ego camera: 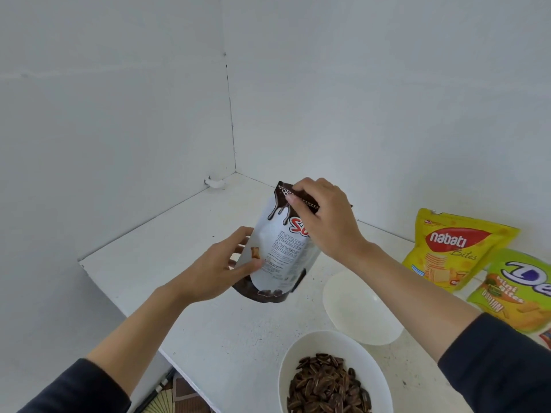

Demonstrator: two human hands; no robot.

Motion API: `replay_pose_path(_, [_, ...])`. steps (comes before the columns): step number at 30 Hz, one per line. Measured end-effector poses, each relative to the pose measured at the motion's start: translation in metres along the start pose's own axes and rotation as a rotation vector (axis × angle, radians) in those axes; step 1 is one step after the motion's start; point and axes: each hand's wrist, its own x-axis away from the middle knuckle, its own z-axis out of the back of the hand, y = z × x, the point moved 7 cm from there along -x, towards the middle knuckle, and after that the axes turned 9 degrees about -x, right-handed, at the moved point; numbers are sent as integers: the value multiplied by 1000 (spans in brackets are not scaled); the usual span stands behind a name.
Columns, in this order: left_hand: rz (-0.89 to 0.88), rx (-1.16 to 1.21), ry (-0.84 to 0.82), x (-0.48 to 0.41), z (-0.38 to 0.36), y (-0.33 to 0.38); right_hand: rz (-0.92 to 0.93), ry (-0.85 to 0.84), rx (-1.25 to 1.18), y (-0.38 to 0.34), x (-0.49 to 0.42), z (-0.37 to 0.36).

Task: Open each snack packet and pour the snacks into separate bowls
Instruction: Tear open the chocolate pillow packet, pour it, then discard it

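Two hands and a stand-up snack pouch (283, 248), white with a dark brown top and base, held upright over the far part of the table (179, 234); whether its base touches the table cannot be told. The left hand (220, 269) grips the pouch low on its side, thumb in front and fingers curled behind. The right hand (325, 216) pinches the crimped top seal (286, 190) between thumb and fingers.

The pouch appears to be thin, glossy film: light, soft in the body and likely slippery, with brittle contents that a hard squeeze could crush. The stiffest parts are probably the flat seal and the gusseted base, so the seal edge is the place to take hold for tearing, with the lower side steadied lightly.

An empty white bowl (357, 308) lies just to the right of the pouch. Nearer the viewer, a second bowl (286, 368) holds dark striped seeds (325, 386). A yellow packet (447, 248) and a green packet (518, 293) lie at the right, apparently unopened.
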Motion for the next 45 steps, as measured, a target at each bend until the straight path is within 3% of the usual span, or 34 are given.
replay_pose_path(7, [-26, -4, 19, -2, -8, 8, 37, -68, -9, -4, 1, -1])
replay_pose_path(15, [25, -3, 139, -1, -7, -13, -57, 218, -62, -3, -9, 34])
replay_pose_path(19, [126, 278, 137, -2, -11, -32, -142, 278, -118, 1, -8, 40])
replay_pose_path(24, [108, 495, 196, -8, -11, -25, -176, 370, -98, 3, -3, 52])
replay_pose_path(30, [65, 656, 216, -17, -1, -13, -211, 307, 7, 10, 9, 72])
replay_pose_path(36, [47, 747, 236, -28, 10, -4, -403, 208, -392, 42, 30, 76])
replay_pose_path(45, [112, 741, 365, -39, 4, 4, -550, 264, -588, 67, 59, 76])
